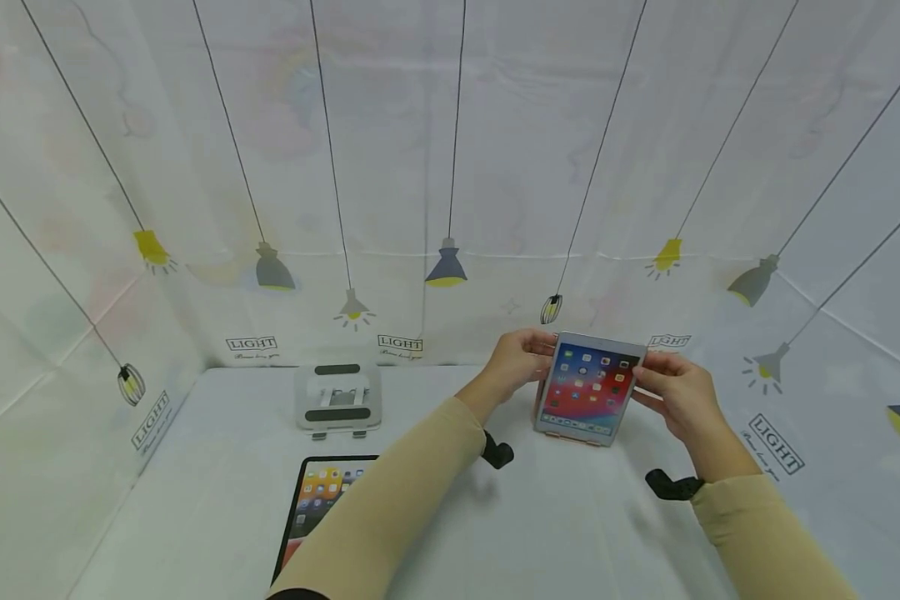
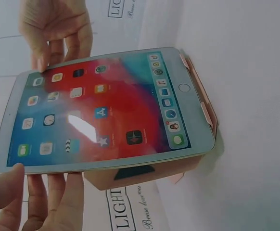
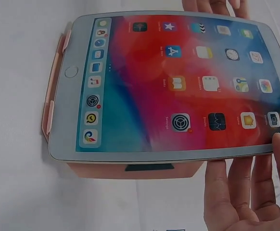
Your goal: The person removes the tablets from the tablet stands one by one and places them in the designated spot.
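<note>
Toward the surface's point(image 1: 570, 533) far right corner, a small tablet point(image 1: 587, 387) leaned on a pink stand point(image 2: 145, 175), screen lit and facing the person. Going from the left: a grey stand point(image 1: 337, 397) stood empty near the far edge, and a larger tablet point(image 1: 317, 500) lay flat by the near edge, partly covered by the left sleeve.

The left hand point(image 1: 516, 360) gripped the small tablet's left edge, thumb on the front bezel and fingers curled behind, as the left wrist view showed. The right hand point(image 1: 678, 396) pinched the opposite edge in the same way, its thumb just touching the bezel in the right wrist view.

The tablet's lower edge looked seated behind the stand's two front lips point(image 3: 51, 91), though how firmly it sat could not be told.

To do this step well, both hands should probably keep an even, light hold on the bezel only, so the screen is not tapped. The tablet seemed centred between the lips; checking that before letting go would guard against a slide. The stand looked light, so any pressing should go straight down and not backward, or it might skate toward the far edge.
</note>
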